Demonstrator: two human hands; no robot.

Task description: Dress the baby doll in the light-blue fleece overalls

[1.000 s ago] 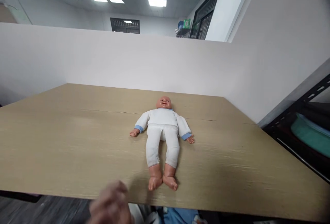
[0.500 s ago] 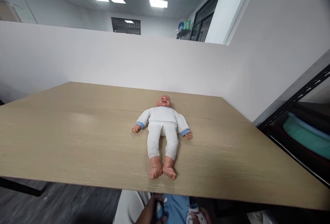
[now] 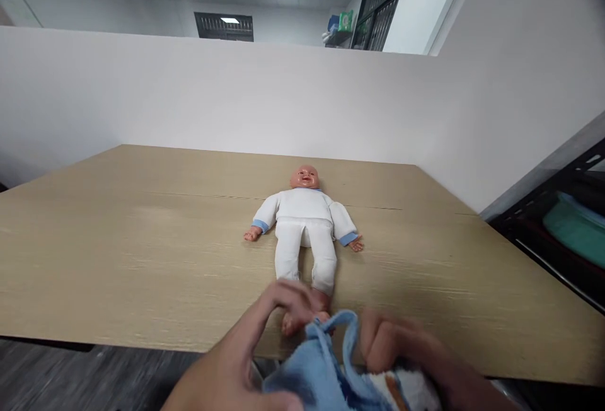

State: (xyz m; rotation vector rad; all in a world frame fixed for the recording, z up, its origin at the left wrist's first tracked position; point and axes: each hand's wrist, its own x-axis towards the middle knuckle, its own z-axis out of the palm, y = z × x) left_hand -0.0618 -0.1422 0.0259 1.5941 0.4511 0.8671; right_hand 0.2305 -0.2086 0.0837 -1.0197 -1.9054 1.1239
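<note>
A light-blue cloth bib (image 3: 307,367) with a narrow raised strap loop and a white and brown patterned part is held at the table's near edge. My left hand (image 3: 236,354) curls round its left side, thumb low over the cloth and fingers near the loop. My right hand (image 3: 397,345), blurred, has its fingers closed at the right side of the bib, beside the loop. Just beyond lies a baby doll (image 3: 305,215) on its back, dressed in white with blue cuffs, arms spread and head away from me. My left fingers and the bib partly cover its feet.
The doll rests on a wide wooden table (image 3: 142,253). A white partition wall (image 3: 265,96) stands behind it. At the right, a dark metal rack (image 3: 534,234) holds a green cloth item (image 3: 576,228). Dark flooring (image 3: 94,373) shows below the table's left front edge.
Both hands have risen from below the table edge, bringing the bib up in front of the doll's feet. The view has shifted slightly. The doll lies as before.
</note>
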